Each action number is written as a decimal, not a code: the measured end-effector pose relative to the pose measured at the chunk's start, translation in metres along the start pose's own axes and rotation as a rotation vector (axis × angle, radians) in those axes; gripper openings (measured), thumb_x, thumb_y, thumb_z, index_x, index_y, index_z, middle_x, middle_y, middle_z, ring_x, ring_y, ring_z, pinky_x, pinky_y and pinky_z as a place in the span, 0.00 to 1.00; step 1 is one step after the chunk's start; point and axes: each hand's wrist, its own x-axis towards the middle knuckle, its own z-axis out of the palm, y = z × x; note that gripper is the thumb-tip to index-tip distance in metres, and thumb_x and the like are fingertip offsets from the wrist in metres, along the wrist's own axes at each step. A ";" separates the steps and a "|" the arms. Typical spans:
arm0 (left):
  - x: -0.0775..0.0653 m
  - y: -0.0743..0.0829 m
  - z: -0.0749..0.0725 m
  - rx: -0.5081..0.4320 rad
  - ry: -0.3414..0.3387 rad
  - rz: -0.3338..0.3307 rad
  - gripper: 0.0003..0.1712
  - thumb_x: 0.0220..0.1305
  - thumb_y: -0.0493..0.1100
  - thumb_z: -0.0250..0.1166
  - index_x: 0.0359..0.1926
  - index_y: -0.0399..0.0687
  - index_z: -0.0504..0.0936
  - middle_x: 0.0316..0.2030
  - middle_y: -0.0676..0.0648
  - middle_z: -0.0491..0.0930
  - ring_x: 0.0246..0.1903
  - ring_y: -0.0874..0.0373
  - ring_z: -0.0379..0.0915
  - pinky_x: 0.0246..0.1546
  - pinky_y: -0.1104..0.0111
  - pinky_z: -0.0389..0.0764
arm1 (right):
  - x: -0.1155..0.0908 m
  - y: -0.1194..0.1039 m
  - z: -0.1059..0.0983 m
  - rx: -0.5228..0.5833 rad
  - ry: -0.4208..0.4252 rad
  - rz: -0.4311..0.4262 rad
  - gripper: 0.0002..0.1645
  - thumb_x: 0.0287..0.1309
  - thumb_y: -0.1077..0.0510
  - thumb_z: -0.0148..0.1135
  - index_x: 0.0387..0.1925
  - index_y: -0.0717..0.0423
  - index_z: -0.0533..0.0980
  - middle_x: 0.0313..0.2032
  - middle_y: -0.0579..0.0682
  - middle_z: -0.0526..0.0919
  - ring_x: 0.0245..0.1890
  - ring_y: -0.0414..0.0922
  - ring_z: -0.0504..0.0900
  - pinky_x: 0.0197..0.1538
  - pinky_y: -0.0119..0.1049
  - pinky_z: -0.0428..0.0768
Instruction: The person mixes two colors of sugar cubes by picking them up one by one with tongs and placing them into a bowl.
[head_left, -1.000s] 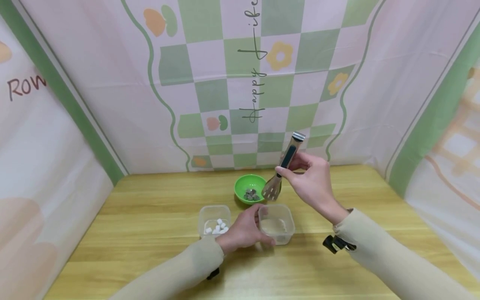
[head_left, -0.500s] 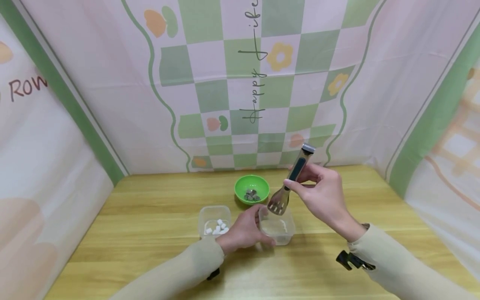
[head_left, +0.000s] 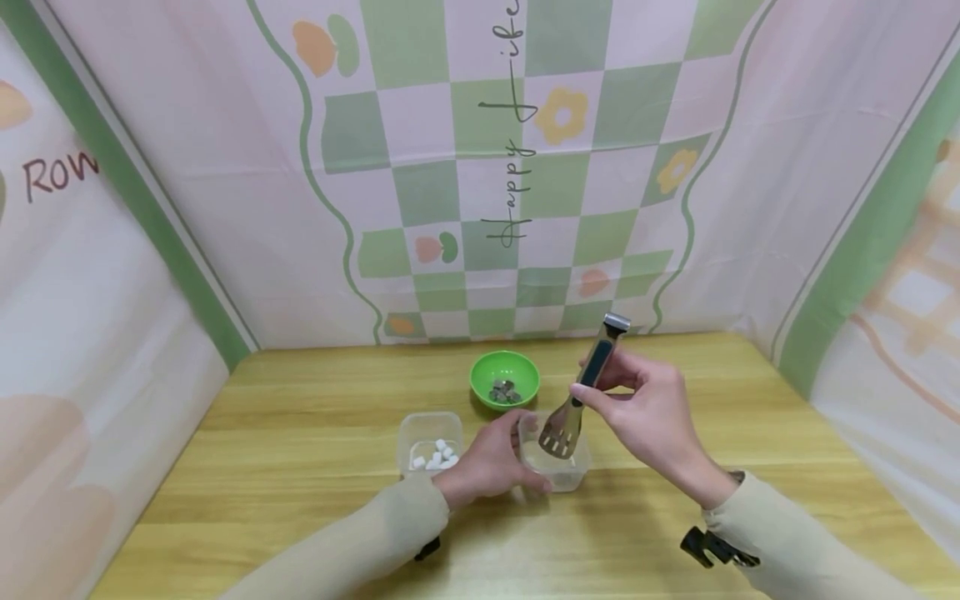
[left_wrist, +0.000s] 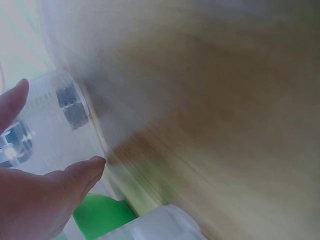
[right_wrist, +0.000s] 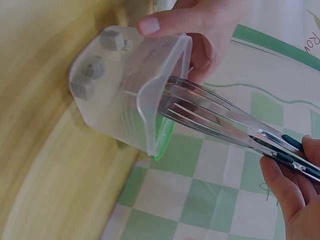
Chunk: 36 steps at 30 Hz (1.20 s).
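Metal tongs (head_left: 596, 362) with dark grip panels are leaning toward 1 o'clock, slotted tips reaching into the mouth of a clear tub (head_left: 567, 481); right hand (head_left: 648, 408) is pinching them between thumb and fingers, at 2 o'clock of the tub; tips are standing slightly apart, can't tell if anything is between; left hand (head_left: 495, 458) is gripping the clear tub from its 9 o'clock side, thumb at front, fingers behind; greyish blocks (right_wrist: 94, 67) are showing through the tub wall, right wrist view; second tub (head_left: 431, 414) is sitting at 9 o'clock past the left hand, white cubes (head_left: 439, 455) lying inside; green bowl (head_left: 489, 364) is sitting at 11 o'clock, grey pieces (head_left: 504, 391) lying in it; wood-grain table (head_left: 285, 458) is supporting everything; checked cloth (head_left: 555, 183) is hanging behind at 12 o'clock.
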 end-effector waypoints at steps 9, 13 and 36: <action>-0.001 0.002 0.000 0.005 -0.002 -0.004 0.55 0.40 0.35 0.88 0.71 0.41 0.72 0.66 0.43 0.77 0.65 0.45 0.74 0.69 0.51 0.74 | -0.006 0.007 0.003 -0.017 -0.074 0.026 0.14 0.54 0.69 0.79 0.41 0.58 0.85 0.30 0.45 0.89 0.30 0.42 0.88 0.36 0.33 0.90; -0.002 0.003 0.000 0.009 0.001 -0.008 0.54 0.41 0.35 0.88 0.71 0.42 0.72 0.65 0.43 0.78 0.64 0.44 0.75 0.68 0.51 0.75 | -0.006 0.010 0.005 -0.035 -0.120 0.041 0.13 0.53 0.69 0.80 0.39 0.56 0.85 0.30 0.44 0.89 0.30 0.42 0.88 0.37 0.35 0.90; -0.001 0.002 0.001 0.025 0.003 0.000 0.53 0.42 0.36 0.88 0.70 0.41 0.73 0.64 0.43 0.79 0.64 0.45 0.75 0.68 0.53 0.76 | -0.005 0.023 0.023 -0.092 -0.222 0.092 0.11 0.53 0.70 0.78 0.33 0.56 0.83 0.26 0.43 0.86 0.30 0.42 0.86 0.37 0.34 0.89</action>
